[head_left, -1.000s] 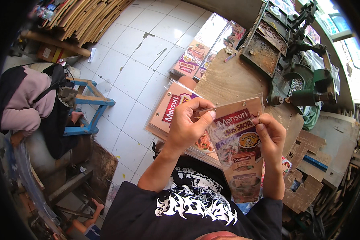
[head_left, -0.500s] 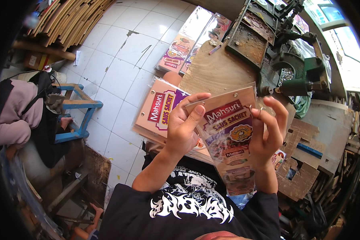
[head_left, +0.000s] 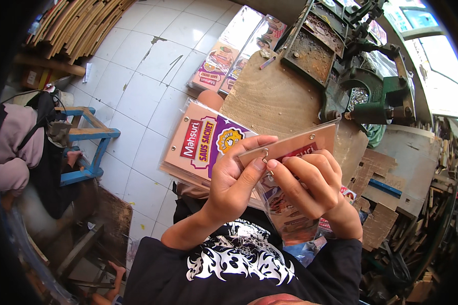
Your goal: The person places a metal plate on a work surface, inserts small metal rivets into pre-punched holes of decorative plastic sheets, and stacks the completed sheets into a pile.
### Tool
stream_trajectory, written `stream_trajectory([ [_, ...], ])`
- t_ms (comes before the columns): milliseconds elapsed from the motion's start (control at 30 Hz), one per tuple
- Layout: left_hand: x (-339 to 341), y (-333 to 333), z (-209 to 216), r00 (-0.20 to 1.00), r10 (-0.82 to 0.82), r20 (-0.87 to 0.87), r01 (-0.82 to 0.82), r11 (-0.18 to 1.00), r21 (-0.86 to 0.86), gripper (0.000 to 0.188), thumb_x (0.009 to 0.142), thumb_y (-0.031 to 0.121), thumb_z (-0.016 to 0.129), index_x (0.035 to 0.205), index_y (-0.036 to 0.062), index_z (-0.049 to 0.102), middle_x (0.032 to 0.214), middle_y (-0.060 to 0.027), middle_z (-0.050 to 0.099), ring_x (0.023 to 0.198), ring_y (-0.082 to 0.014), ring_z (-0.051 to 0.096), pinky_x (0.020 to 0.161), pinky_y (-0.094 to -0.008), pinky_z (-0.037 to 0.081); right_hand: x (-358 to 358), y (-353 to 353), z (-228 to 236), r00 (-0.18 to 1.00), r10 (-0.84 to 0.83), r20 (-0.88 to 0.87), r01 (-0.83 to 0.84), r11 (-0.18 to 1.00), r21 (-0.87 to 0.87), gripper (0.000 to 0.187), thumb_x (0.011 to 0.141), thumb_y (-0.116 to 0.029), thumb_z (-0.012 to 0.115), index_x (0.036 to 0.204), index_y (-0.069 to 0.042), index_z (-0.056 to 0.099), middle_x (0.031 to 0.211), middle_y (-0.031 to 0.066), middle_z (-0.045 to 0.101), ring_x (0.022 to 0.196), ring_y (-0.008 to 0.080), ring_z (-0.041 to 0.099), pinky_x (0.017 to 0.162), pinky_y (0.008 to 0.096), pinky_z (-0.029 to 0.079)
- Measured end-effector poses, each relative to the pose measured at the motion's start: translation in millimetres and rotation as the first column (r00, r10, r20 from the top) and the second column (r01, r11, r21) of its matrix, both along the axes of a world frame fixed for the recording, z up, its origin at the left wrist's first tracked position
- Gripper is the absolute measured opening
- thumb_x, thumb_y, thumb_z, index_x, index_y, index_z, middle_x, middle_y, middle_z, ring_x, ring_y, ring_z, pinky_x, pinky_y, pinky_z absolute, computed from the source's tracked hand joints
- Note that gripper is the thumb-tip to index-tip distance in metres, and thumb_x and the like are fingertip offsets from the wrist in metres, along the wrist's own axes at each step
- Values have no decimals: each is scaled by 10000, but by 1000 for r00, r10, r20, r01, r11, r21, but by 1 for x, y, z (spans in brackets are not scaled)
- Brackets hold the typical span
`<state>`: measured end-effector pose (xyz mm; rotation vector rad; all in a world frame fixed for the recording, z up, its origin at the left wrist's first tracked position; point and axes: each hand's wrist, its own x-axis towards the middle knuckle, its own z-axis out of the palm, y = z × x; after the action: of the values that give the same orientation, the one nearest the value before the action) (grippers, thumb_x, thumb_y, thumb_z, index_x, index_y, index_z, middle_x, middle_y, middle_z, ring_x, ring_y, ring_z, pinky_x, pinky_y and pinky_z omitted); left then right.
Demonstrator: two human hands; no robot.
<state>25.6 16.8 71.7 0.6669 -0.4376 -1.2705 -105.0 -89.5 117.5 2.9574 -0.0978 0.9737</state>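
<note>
A pink-brown printed display card [head_left: 296, 143] in clear plastic hangs tilted in front of my chest, with metal eyelets in its upper corners. My left hand [head_left: 235, 178] is closed on its upper left corner, thumb in front. A small bent metal hook [head_left: 265, 154] sits at the left eyelet; whether it passes fully through, I cannot tell. My right hand [head_left: 310, 185] pinches the hook's lower end between thumb and finger, covering much of the card's print. Just left of my left hand lies a stack of similar cards [head_left: 185, 140], with eyelets along its edge.
Beyond my hands is a wooden board [head_left: 269, 96], with a dark green metal machine [head_left: 366, 101] at its right. More card stacks [head_left: 213, 63] lie farther off. At left, a person [head_left: 23, 147] sits near a blue stool [head_left: 94, 133]. Wood strips [head_left: 81, 25] are piled far left.
My right hand has moved left across the card to its left eyelet, bringing the hook to my left thumb. The card has tilted; my left hand keeps its corner.
</note>
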Motion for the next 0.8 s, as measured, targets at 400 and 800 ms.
stream_trajectory([
  [400, 4, 1, 3, 997, -68, -30, 67, 996, -52, 378, 975, 27, 391, 1338, -76, 403, 1170, -149, 601, 1074, -128, 561, 926, -258, 445, -2, -4, 3, 999, 48, -16, -48, 999, -12, 387, 567, -132, 663, 939, -33, 705, 816, 42, 587, 611, 127, 542, 511, 255, 356],
  [800, -1, 2, 8, 996, -72, 58, 72, 997, 1, 446, 968, 136, 532, 1314, -108, 390, 1181, -187, 597, 1099, -192, 580, 971, -295, 425, -4, -6, 3, 999, 38, 8, -38, 999, 15, 405, 537, -128, 667, 926, -22, 700, 809, 52, 583, 606, 134, 543, 500, 255, 348],
])
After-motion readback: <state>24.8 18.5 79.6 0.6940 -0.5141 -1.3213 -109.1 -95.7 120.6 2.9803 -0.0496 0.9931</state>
